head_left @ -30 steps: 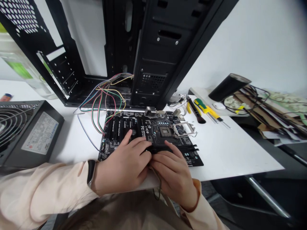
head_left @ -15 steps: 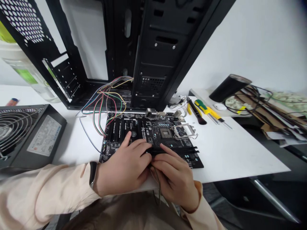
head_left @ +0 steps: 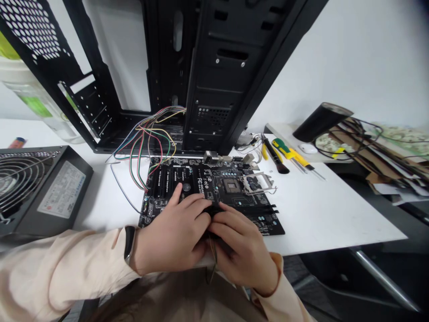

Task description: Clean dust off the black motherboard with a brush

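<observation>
A black motherboard lies on the white table, its CPU socket uncovered beside a raised metal bracket. My left hand rests over the board's front edge, thumb apart and the other fingers bent together. Against its fingertips, my right hand is closed at the same edge. Both pinch something too hidden to make out. A thin cable hangs below, between the hands. Coloured wires run from the case to the board's left side.
An open black computer case stands behind the board. The power supply is at the left. Screwdrivers, a brush and pliers lie at the right, near a black cylinder and stacked cardboard.
My right hand has shifted slightly left, closer to my left hand. The thin cable's hanging part has moved left. My left hand stays almost still.
</observation>
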Available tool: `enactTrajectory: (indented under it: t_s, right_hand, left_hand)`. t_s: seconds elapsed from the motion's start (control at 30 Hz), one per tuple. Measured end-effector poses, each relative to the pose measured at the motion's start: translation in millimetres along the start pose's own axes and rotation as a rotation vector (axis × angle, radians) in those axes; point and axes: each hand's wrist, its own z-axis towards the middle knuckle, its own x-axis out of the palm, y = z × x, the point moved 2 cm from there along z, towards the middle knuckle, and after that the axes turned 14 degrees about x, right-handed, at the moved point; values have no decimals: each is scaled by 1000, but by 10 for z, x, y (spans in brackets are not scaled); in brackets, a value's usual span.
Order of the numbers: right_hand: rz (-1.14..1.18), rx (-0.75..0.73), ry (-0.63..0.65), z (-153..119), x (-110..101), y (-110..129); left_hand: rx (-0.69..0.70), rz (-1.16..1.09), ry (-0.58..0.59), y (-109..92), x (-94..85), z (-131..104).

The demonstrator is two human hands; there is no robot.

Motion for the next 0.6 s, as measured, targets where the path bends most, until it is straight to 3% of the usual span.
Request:
enactTrajectory:
  t_s: [0.6]
  right_hand:
    - [-52, -36, -68, -40, -8, 3]
  left_hand:
    - [11, 17, 34, 10, 5, -1]
